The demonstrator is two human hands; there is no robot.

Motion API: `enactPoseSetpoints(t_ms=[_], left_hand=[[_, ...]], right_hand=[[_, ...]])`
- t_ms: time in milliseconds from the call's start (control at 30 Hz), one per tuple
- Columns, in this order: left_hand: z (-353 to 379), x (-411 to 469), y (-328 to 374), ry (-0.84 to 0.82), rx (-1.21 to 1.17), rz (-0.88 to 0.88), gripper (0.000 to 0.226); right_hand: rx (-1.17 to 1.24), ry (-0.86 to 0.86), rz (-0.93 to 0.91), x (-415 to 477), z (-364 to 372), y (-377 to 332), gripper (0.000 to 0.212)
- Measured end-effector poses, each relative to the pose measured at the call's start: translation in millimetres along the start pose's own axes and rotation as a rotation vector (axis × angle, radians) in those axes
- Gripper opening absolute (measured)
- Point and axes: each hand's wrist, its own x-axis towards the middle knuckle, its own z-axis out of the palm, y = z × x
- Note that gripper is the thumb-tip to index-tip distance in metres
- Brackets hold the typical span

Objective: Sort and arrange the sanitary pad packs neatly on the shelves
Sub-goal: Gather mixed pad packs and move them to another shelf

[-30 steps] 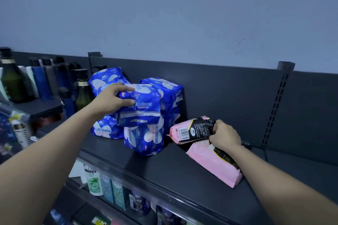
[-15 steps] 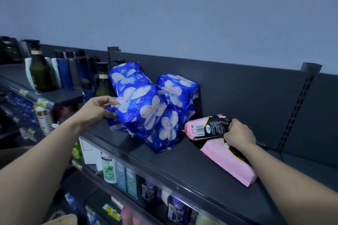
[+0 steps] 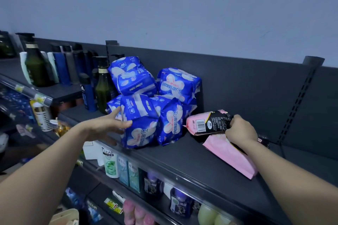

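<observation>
Several blue pad packs (image 3: 155,100) are heaped on the dark top shelf (image 3: 182,159). One of them, the front blue pack (image 3: 140,124), sits at the shelf's front edge. My left hand (image 3: 108,126) touches its left side with straight, spread fingers. To the right, my right hand (image 3: 240,129) grips the end of a pink and black pad pack (image 3: 206,123), which is held tilted just above the shelf. A second pink pack (image 3: 232,155) lies flat under that hand and forearm.
Dark green and blue bottles (image 3: 60,67) stand on the shelf to the left of the heap. A lower shelf (image 3: 128,170) holds shampoo bottles and boxed goods. The dark back panel (image 3: 247,93) rises behind the packs. To the right of the pink packs the shelf is bare.
The blue pack my left hand held has come down onto the heap's front; that hand has opened and now touches its side. My right hand keeps its hold on the pink pack.
</observation>
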Motion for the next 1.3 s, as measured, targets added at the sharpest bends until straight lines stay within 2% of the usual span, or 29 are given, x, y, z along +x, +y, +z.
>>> enactPoseSetpoints(t_ms=[33, 67, 167, 233, 267, 400, 500, 567, 667, 733, 767, 867, 933, 1000, 1100, 1133, 1200, 1300], left_hand=[[1, 3, 2, 0.018, 0.048, 0.015, 0.158], [3, 9, 4, 0.056, 0.062, 0.033, 0.154], [12, 26, 8, 0.301, 0.07, 0.095, 0.118], [19, 32, 14, 0.485, 0.263, 0.079, 0.096], [24, 32, 19, 0.526, 0.374, 0.054, 0.087], [30, 34, 30, 0.5, 0.626, -0.036, 0.08], [33, 32, 36, 0.521, 0.784, -0.022, 0.079], [46, 30, 42, 0.586, 0.894, 0.097, 0.077], [77, 33, 53, 0.658, 1.1, 0.455, 0.067], [99, 38, 62, 0.548, 1.191, 0.646, 0.063], [111, 43, 65, 0.448, 1.196, 0.687, 0.063], [146, 61, 67, 0.143, 1.114, 0.646, 0.074], [165, 72, 64, 0.058, 1.082, 0.58, 0.086], [175, 80, 59, 0.037, 1.112, 0.506, 0.096], [181, 90, 52, 0.051, 1.166, 0.474, 0.095], [182, 92, 51, 0.055, 1.162, 0.466, 0.092], [187, 97, 50, 0.063, 1.128, 0.422, 0.084], [196, 98, 50, 0.117, 1.06, 0.401, 0.061]], right_hand=[[0.001, 0.006, 0.002, -1, 1, 0, 0.023], [0.002, 0.013, 0.002, -1, 1, 0, 0.023], [0.011, 0.017, -0.011, -4, 1, 3, 0.024], [0.033, 0.012, -0.026, -6, 1, 6, 0.02], [0.045, 0.008, -0.03, -8, 1, 7, 0.018], [0.076, 0.004, -0.057, -16, 1, 10, 0.016], [0.085, -0.013, -0.06, -22, -4, 12, 0.015], [0.095, -0.016, -0.068, -25, -6, 11, 0.012], [0.135, -0.015, -0.116, -31, -6, 9, 0.01], [0.169, -0.054, -0.145, -32, -7, 13, 0.014], [0.187, -0.085, -0.158, -33, -8, 17, 0.018], [0.223, -0.133, -0.202, -42, -15, 25, 0.025], [0.183, -0.113, -0.201, -52, -23, 28, 0.044], [-0.046, -0.149, -0.214, -59, -28, 32, 0.065], [-0.401, -0.446, -0.169, -60, -31, 42, 0.1], [-0.433, -0.487, -0.152, -57, -31, 46, 0.102], [-0.46, -0.406, -0.16, -49, -27, 53, 0.09], [-0.559, -0.185, -0.129, -42, -16, 58, 0.078]])
